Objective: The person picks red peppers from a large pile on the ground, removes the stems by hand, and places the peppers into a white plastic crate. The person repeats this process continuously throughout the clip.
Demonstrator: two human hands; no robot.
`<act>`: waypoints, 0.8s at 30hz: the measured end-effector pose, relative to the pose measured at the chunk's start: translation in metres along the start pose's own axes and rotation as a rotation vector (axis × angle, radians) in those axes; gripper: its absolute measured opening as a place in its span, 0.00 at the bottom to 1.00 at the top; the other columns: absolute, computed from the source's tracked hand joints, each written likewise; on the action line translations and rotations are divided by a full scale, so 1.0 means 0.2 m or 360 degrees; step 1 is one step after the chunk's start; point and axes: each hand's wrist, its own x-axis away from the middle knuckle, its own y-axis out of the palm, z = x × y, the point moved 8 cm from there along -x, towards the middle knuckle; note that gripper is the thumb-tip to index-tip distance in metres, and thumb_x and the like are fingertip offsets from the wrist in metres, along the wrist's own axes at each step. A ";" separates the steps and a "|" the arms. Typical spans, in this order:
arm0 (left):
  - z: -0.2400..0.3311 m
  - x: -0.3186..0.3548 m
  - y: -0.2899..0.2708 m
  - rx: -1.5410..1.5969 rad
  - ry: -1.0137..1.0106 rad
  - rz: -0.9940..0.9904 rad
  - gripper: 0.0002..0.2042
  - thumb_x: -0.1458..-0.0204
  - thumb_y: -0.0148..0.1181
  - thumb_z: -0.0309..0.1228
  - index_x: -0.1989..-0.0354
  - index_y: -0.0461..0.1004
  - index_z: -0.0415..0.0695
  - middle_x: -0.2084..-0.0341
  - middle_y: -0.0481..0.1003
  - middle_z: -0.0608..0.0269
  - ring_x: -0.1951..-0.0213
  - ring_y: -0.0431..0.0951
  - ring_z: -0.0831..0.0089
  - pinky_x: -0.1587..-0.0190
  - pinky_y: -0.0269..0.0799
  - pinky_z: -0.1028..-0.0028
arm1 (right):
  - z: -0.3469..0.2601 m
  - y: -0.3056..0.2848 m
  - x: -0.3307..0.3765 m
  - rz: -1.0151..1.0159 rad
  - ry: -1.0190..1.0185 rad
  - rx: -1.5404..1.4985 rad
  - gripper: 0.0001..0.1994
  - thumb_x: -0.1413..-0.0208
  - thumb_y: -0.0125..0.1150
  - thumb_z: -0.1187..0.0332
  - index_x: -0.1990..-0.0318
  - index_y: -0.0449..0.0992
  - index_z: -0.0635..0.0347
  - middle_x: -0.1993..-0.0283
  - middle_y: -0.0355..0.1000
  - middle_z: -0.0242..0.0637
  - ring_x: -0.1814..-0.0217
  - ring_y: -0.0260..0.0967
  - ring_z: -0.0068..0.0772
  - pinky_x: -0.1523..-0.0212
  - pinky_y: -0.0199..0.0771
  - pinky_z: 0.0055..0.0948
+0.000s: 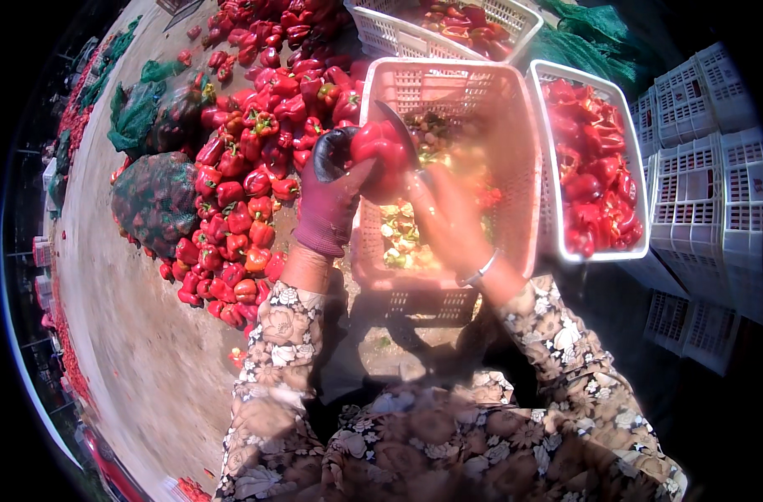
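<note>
My left hand (335, 188), in a purple glove with dark fingers, is closed round a red bell pepper (383, 151). Bare and with a bracelet at the wrist, my right hand (448, 209) grips a knife; its handle is hidden in the fist. The dark knife blade (395, 124) slants up and left against the pepper's right side. Both hands are above a pinkish plastic crate (528, 176), whose bottom holds pale and green pepper cores (402, 234). Glare blurs part of the crate and my right hand.
A big heap of red peppers (239, 167) covers the ground at left, beside green net sacks (155, 201). To the right stands a white crate (641, 192) of cut red peppers (590, 159). Another crate (390, 29) is behind. Stacked white crates (691, 184) line the far right.
</note>
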 end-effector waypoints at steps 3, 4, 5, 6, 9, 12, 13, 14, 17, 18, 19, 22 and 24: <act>0.02 0.00 0.02 0.0033 0.0089 0.0054 0.19 0.53 0.66 0.22 0.52 0.70 0.39 0.57 0.73 0.64 0.55 0.73 0.77 0.51 0.71 0.76 | 0.02 0.00 -0.03 -0.0042 0.0055 -0.0084 0.14 0.38 0.54 0.62 0.63 0.68 0.67 0.74 0.71 0.49 0.72 0.69 0.47 0.70 0.66 0.41; 0.02 -0.01 0.03 0.0053 0.0113 0.0073 0.18 0.53 0.66 0.22 0.52 0.70 0.39 0.57 0.73 0.65 0.55 0.73 0.77 0.51 0.71 0.76 | 0.03 0.00 -0.04 -0.0029 0.0053 -0.0079 0.14 0.38 0.54 0.61 0.63 0.68 0.67 0.74 0.71 0.49 0.73 0.70 0.46 0.70 0.66 0.41; 0.02 -0.02 0.05 0.0049 0.0137 0.0078 0.18 0.53 0.66 0.22 0.52 0.70 0.39 0.58 0.73 0.65 0.56 0.74 0.77 0.51 0.71 0.77 | 0.04 -0.01 -0.05 -0.0017 0.0051 -0.0074 0.14 0.38 0.54 0.61 0.63 0.68 0.67 0.74 0.71 0.48 0.73 0.70 0.45 0.70 0.66 0.40; 0.03 -0.03 0.06 0.0043 0.0161 0.0084 0.18 0.53 0.66 0.22 0.53 0.70 0.39 0.58 0.74 0.65 0.57 0.74 0.78 0.52 0.71 0.77 | 0.03 -0.03 -0.07 0.0042 -0.0019 0.0012 0.14 0.38 0.54 0.61 0.63 0.68 0.67 0.74 0.71 0.47 0.74 0.69 0.44 0.71 0.66 0.40; 0.03 -0.08 0.10 -0.0053 0.0235 0.0074 0.17 0.53 0.67 0.22 0.53 0.71 0.39 0.60 0.74 0.65 0.59 0.74 0.78 0.53 0.72 0.77 | -0.01 -0.10 -0.09 0.0150 -0.0110 0.0194 0.14 0.38 0.54 0.61 0.63 0.69 0.67 0.76 0.70 0.45 0.75 0.69 0.40 0.72 0.66 0.38; 0.03 -0.10 0.12 -0.0178 0.0291 0.0075 0.17 0.52 0.66 0.22 0.54 0.71 0.39 0.60 0.75 0.64 0.59 0.75 0.79 0.53 0.72 0.77 | 0.00 -0.12 -0.10 0.0113 -0.0050 0.0166 0.14 0.38 0.54 0.60 0.63 0.69 0.66 0.76 0.70 0.43 0.76 0.68 0.37 0.73 0.66 0.37; 0.04 -0.11 0.12 -0.0223 0.0312 0.0079 0.17 0.52 0.66 0.22 0.54 0.71 0.39 0.60 0.75 0.64 0.59 0.75 0.79 0.54 0.72 0.77 | 0.00 -0.11 -0.10 0.0095 -0.0066 0.0190 0.14 0.38 0.54 0.60 0.63 0.69 0.66 0.76 0.70 0.43 0.76 0.68 0.36 0.73 0.66 0.36; 0.04 -0.11 0.11 -0.0168 0.0311 0.0064 0.17 0.52 0.66 0.21 0.53 0.71 0.39 0.60 0.75 0.64 0.59 0.75 0.79 0.54 0.72 0.77 | 0.01 -0.09 -0.10 0.0065 -0.0047 0.0198 0.15 0.37 0.54 0.60 0.63 0.69 0.66 0.76 0.70 0.42 0.76 0.68 0.35 0.73 0.66 0.36; 0.03 -0.10 0.08 -0.0107 0.0292 0.0061 0.17 0.52 0.65 0.21 0.53 0.71 0.38 0.60 0.75 0.64 0.58 0.75 0.79 0.53 0.72 0.77 | 0.02 -0.05 -0.12 -0.0041 -0.0035 0.0166 0.16 0.37 0.53 0.58 0.61 0.69 0.66 0.75 0.70 0.41 0.75 0.67 0.32 0.72 0.68 0.35; 0.01 -0.10 0.09 -0.0137 0.0270 0.0074 0.17 0.51 0.65 0.21 0.53 0.71 0.38 0.60 0.75 0.64 0.58 0.75 0.79 0.53 0.72 0.77 | 0.03 -0.05 -0.11 -0.0061 -0.0080 0.0159 0.16 0.36 0.52 0.58 0.60 0.69 0.66 0.75 0.70 0.41 0.75 0.67 0.31 0.71 0.68 0.34; 0.02 -0.09 0.08 -0.0192 0.0259 0.0100 0.16 0.51 0.64 0.21 0.53 0.71 0.38 0.60 0.75 0.64 0.58 0.75 0.79 0.53 0.72 0.77 | 0.04 -0.02 -0.10 -0.0086 -0.0072 0.0116 0.17 0.36 0.51 0.57 0.59 0.70 0.66 0.72 0.71 0.41 0.72 0.68 0.31 0.68 0.69 0.34; 0.05 -0.06 0.02 -0.0192 0.0290 0.0283 0.14 0.51 0.64 0.21 0.55 0.71 0.39 0.61 0.75 0.64 0.58 0.74 0.79 0.54 0.71 0.78 | 0.05 0.09 -0.04 -0.0135 0.0016 -0.0088 0.18 0.35 0.50 0.57 0.54 0.71 0.66 0.65 0.73 0.43 0.65 0.70 0.32 0.60 0.71 0.33; -0.02 -0.11 -0.01 -0.0168 0.0311 0.0391 0.14 0.51 0.65 0.23 0.57 0.71 0.39 0.62 0.75 0.64 0.60 0.74 0.80 0.55 0.71 0.78 | 0.08 0.11 0.02 -0.0113 0.0147 -0.0135 0.19 0.35 0.50 0.57 0.53 0.71 0.67 0.63 0.73 0.44 0.62 0.70 0.34 0.57 0.70 0.34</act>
